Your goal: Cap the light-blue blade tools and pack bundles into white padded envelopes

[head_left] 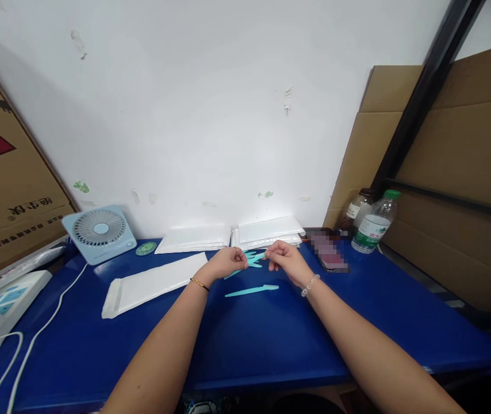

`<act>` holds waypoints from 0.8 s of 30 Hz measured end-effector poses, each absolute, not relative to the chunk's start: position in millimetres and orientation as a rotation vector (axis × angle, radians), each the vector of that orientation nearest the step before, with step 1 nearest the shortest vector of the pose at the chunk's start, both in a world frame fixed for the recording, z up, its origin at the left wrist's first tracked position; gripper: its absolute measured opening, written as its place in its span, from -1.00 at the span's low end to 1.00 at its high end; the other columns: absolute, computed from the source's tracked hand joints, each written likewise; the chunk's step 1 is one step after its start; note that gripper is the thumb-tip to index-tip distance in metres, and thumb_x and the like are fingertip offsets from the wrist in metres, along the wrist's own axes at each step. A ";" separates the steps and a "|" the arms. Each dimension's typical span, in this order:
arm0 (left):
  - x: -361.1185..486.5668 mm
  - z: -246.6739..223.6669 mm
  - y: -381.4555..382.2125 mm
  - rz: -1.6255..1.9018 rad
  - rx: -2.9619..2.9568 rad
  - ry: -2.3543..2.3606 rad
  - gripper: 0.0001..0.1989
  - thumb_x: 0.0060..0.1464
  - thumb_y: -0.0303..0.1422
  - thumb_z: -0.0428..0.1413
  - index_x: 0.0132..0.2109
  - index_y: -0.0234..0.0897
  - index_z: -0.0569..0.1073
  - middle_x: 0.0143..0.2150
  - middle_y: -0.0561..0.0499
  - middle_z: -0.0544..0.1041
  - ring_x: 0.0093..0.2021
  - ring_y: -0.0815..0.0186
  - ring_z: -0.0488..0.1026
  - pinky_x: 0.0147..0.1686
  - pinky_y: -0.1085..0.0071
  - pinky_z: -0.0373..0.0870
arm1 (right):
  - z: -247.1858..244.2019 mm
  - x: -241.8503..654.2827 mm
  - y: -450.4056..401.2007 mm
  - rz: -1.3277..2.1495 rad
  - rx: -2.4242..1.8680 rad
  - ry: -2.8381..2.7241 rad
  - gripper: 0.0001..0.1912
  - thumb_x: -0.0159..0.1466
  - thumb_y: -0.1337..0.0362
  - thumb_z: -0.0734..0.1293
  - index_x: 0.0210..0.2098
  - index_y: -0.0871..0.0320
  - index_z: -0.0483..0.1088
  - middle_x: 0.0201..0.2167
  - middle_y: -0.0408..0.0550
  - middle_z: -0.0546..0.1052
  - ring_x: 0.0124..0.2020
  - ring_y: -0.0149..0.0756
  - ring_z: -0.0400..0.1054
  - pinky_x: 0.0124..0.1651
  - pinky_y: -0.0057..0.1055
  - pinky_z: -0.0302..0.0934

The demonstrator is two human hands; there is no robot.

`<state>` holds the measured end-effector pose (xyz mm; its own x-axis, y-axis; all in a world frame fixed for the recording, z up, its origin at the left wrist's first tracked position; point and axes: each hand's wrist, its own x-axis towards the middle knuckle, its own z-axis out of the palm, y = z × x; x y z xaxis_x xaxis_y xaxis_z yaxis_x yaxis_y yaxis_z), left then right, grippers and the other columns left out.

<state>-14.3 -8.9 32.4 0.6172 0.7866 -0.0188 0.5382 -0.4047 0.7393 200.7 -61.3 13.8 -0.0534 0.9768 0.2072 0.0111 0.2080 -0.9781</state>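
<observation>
Between my two hands is a thin turquoise tool, pinched at its left end by my left hand and at its right end by my right hand. Several more turquoise pieces lie just behind and under it, partly hidden by my fingers. Nearer to me, a single turquoise tool rests flat on the blue table, its narrow tip pointing left. A long white envelope lies slanted to the left of my left hand.
Stacks of white envelopes stand by the wall. A blue fan, a green disc and a power strip with cables are left. A phone and bottles are right.
</observation>
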 end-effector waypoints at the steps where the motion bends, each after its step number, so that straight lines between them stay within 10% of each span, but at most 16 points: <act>1: -14.6 32.4 -9.1 0.409 2.104 1.026 -0.72 -0.10 -0.19 0.12 -0.31 -0.32 0.48 -0.44 0.03 0.47 -0.42 0.34 0.38 -0.43 0.47 0.27 | 14.4 202.5 -60.8 1.098 -1.057 -1.393 -0.69 0.05 0.06 0.40 -0.41 0.15 0.31 -0.50 -0.11 0.53 -0.62 -0.43 0.33 -0.58 -0.52 0.09; 11: -11.2 17.4 -9.5 0.394 2.493 1.280 -0.72 -0.06 -0.30 0.12 -0.14 -0.21 0.50 -0.20 -0.06 0.51 -0.22 0.21 0.44 -0.30 0.41 0.27 | 6.8 247.8 -48.3 0.183 -1.711 -1.825 -0.87 0.10 0.23 0.33 -0.50 0.15 0.44 -0.49 -0.04 0.51 -0.43 -0.28 0.34 -0.37 -0.42 0.12; 24: -11.2 14.9 -3.2 0.415 2.601 1.333 -0.89 0.03 -0.38 0.05 -0.36 -0.23 0.48 -0.35 -0.02 0.53 -0.30 0.27 0.42 -0.35 0.44 0.21 | -1.7 232.8 -47.2 0.339 -1.780 -1.956 -0.92 0.17 0.37 0.25 -0.45 0.17 0.34 -0.39 -0.01 0.50 -0.35 -0.28 0.34 -0.32 -0.42 0.12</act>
<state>-11.2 -3.2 14.9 0.5569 0.8150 0.1602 0.7619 -0.5781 0.2920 232.8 -47.2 -1.7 -0.0475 0.9834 0.1750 0.8671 0.1275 -0.4815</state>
